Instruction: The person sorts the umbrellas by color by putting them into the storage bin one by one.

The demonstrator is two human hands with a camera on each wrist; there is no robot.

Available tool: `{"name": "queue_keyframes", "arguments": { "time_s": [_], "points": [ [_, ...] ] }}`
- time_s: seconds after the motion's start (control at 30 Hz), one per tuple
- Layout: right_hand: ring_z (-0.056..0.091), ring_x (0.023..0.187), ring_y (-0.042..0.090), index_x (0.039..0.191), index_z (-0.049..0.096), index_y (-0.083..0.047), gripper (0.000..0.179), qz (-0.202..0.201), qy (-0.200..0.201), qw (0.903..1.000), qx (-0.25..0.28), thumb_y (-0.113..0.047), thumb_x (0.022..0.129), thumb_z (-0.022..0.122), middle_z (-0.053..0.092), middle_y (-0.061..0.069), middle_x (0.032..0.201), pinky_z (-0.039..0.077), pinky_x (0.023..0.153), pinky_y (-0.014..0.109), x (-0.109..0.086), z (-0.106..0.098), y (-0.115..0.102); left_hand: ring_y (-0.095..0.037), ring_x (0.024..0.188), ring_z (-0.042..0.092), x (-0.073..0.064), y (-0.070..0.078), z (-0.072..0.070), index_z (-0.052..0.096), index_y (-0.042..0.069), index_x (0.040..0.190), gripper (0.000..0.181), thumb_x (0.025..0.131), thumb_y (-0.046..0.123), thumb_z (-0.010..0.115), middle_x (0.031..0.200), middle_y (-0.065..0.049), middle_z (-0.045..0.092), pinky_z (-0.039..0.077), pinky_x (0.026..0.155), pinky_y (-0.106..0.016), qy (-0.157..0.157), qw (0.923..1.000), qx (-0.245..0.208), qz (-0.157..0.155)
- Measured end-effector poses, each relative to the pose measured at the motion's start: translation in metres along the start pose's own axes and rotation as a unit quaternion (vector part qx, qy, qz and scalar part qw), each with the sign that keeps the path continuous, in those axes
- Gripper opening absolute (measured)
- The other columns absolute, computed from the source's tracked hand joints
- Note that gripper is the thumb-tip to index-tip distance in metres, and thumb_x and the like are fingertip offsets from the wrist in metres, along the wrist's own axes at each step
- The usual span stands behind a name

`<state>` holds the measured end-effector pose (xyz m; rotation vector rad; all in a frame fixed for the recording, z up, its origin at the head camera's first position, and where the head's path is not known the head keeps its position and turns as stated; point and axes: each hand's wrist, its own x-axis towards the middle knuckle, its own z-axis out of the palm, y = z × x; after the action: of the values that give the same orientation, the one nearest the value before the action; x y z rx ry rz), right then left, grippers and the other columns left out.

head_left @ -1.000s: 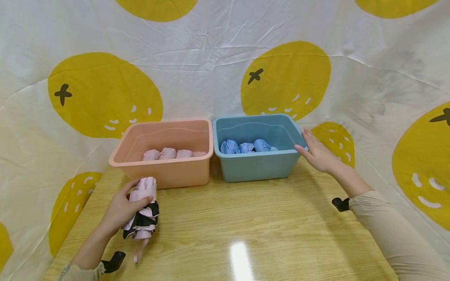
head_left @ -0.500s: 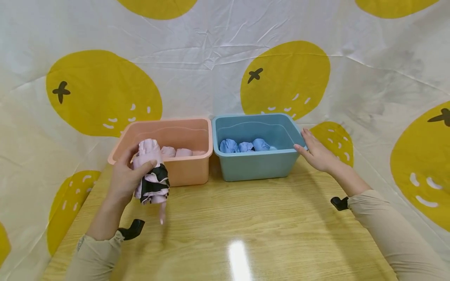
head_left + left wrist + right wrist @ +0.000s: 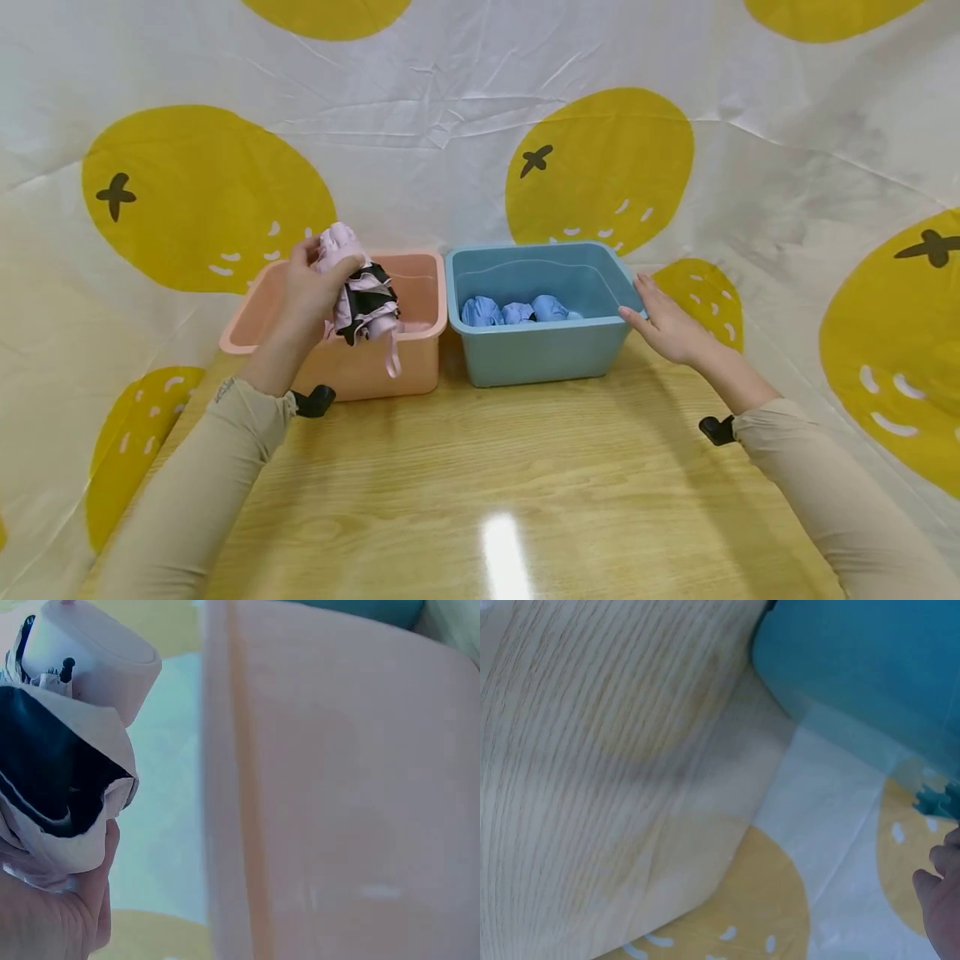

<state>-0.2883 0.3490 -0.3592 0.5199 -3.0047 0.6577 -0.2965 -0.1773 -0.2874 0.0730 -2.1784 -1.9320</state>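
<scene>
My left hand (image 3: 318, 279) grips a folded pink compact umbrella (image 3: 367, 296) with black trim and a dangling wrist strap. It holds the umbrella tilted over the pink bin (image 3: 382, 367), strap end toward me. In the left wrist view the umbrella's pale handle end (image 3: 105, 660) shows beside the bin's wall (image 3: 337, 787). My right hand (image 3: 671, 321) touches the right rim of the blue bin (image 3: 540, 358), fingers extended. Rolled blue bundles (image 3: 482, 312) lie in the blue bin. The pink bin's contents are mostly hidden behind my left hand and the umbrella.
Both bins stand side by side on a wooden table (image 3: 420, 492), near its back edge. A white cloth (image 3: 420, 183) with yellow fruit prints hangs behind and at the sides. A black wrist mount (image 3: 315, 402) sticks out by my left sleeve.
My left hand has lifted the umbrella from in front of the pink bin, up and forward to above it. My right hand has stayed at the blue bin's rim.
</scene>
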Motion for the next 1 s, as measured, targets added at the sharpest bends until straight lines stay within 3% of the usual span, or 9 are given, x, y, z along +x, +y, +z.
{"name": "queue_keyframes", "arguments": {
  "time_s": [0.17,0.37,0.63,0.73,0.87,1.0],
  "points": [
    [-0.004,0.159,0.044,0.165,-0.004,-0.001,0.083,0.005,0.001,1.0000,0.003,-0.053,0.112,0.034,-0.013,0.016,0.173,0.005,0.126,0.066,0.003,-0.001,0.000,-0.024,0.126,0.047,0.024,-0.002,0.016,0.023,0.010,0.159,0.090,0.091,0.033,0.077,0.159,-0.014,0.031,0.052,0.105,-0.034,-0.015,0.9981,0.035,-0.048],
    [-0.004,0.159,0.043,0.166,-0.005,-0.003,0.084,0.013,-0.003,0.9999,0.001,-0.055,0.111,0.033,-0.014,0.013,0.173,0.005,0.126,0.066,0.004,-0.002,0.001,-0.026,0.127,0.046,0.047,-0.017,0.033,0.026,0.006,0.157,0.087,0.090,0.025,0.079,0.156,-0.018,0.034,0.052,0.107,-0.035,-0.024,0.9955,0.078,-0.049],
    [-0.005,0.159,0.042,0.166,-0.006,-0.003,0.084,0.011,-0.008,0.9999,0.006,-0.054,0.111,0.033,-0.013,0.015,0.173,0.004,0.126,0.066,0.005,0.001,0.004,-0.034,0.134,0.043,0.064,-0.047,0.048,0.024,0.002,0.161,0.086,0.095,0.021,0.075,0.161,-0.023,0.031,0.043,0.116,-0.041,-0.124,0.9844,0.117,-0.045],
    [-0.004,0.159,0.042,0.166,-0.006,-0.004,0.084,0.013,-0.009,0.9999,0.006,-0.054,0.111,0.033,-0.013,0.014,0.173,0.004,0.126,0.066,0.006,0.001,0.004,-0.035,0.135,0.042,0.066,-0.056,0.052,0.025,0.004,0.162,0.086,0.094,0.020,0.076,0.162,-0.022,0.031,0.042,0.118,-0.045,-0.165,0.9768,0.129,-0.046],
    [-0.003,0.159,0.042,0.166,-0.006,-0.005,0.084,0.015,-0.007,0.9998,0.008,-0.053,0.111,0.034,-0.012,0.013,0.174,0.005,0.126,0.066,0.006,0.001,0.004,-0.038,0.138,0.039,0.067,-0.063,0.055,0.025,0.006,0.162,0.084,0.096,0.023,0.074,0.165,-0.022,0.028,0.038,0.121,-0.048,-0.230,0.9578,0.165,-0.046],
    [-0.001,0.159,0.045,0.166,-0.004,-0.004,0.084,0.014,0.000,0.9998,0.013,-0.053,0.111,0.035,-0.009,0.015,0.174,0.006,0.126,0.067,0.004,0.001,0.004,-0.040,0.138,0.040,0.068,-0.066,0.055,0.026,0.006,0.162,0.081,0.098,0.025,0.072,0.165,-0.023,0.027,0.039,0.120,-0.051,-0.263,0.9464,0.182,-0.048]
  ]
}}
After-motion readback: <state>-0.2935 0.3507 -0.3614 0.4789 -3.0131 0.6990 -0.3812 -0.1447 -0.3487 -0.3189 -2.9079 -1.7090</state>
